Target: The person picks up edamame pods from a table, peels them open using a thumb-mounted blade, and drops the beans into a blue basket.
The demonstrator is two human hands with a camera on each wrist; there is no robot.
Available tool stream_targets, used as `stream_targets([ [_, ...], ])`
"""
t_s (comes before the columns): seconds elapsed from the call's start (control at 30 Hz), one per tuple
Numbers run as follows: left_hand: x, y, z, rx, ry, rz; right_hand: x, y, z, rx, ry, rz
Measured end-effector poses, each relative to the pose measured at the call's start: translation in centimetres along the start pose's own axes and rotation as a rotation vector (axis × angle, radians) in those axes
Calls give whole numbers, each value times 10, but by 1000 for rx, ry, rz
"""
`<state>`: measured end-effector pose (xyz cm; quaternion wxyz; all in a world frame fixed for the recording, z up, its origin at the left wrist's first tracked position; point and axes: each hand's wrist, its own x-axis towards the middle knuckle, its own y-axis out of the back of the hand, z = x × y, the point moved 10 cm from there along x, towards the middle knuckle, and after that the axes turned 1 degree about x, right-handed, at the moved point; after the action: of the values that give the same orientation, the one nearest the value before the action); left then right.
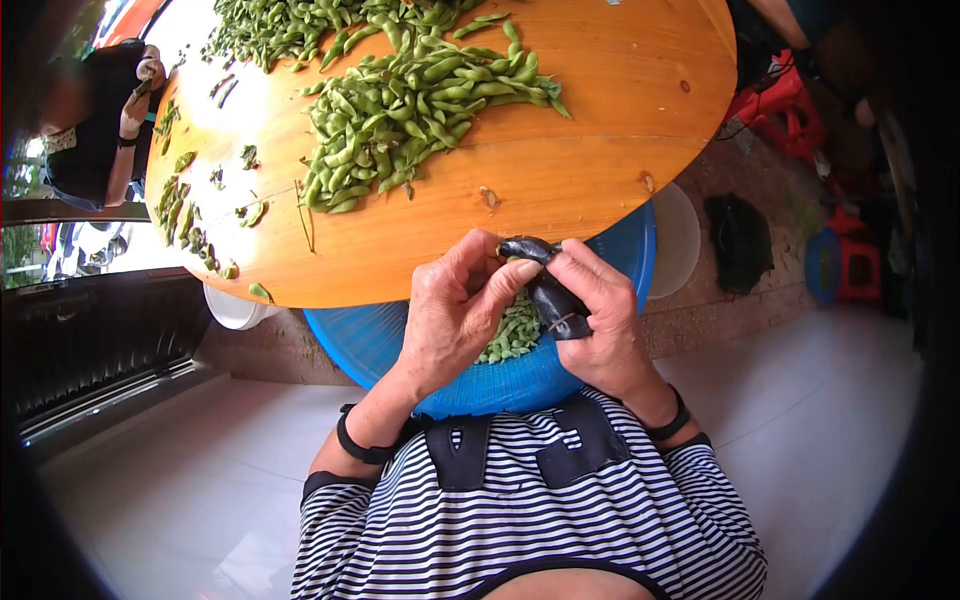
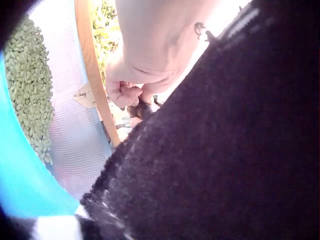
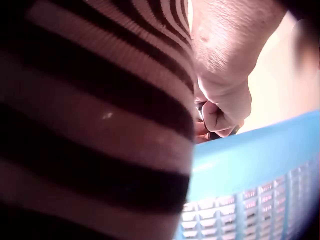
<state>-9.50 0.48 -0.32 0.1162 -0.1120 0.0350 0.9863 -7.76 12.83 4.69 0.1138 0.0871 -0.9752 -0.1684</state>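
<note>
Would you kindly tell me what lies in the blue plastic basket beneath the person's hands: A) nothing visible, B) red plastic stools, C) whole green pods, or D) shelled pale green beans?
D: the blue plastic basket holds a heap of shelled pale green beans, seen below the left hand and right hand.

shirt: my short-sleeved top (image 1: 560, 510), black-and-white horizontal stripes, dark block print on the chest | left hand (image 1: 450, 315): bare, black band on its wrist | right hand (image 1: 600, 320): bare, dark finger covers on thumb and forefinger, black wrist strap
</note>
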Motion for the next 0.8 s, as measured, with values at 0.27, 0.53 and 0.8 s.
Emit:
stream_targets([
  [0.27,0,-10,-8,-202,191,-291,-8,-9,48,641,-433,-191],
  [0.53,4,-20,-20,-668,244,-256,0,8,7,36,-41,46],
  [0.8,-15,-20,14,111,49,-498,-22,91,24,-46,-137,232],
])
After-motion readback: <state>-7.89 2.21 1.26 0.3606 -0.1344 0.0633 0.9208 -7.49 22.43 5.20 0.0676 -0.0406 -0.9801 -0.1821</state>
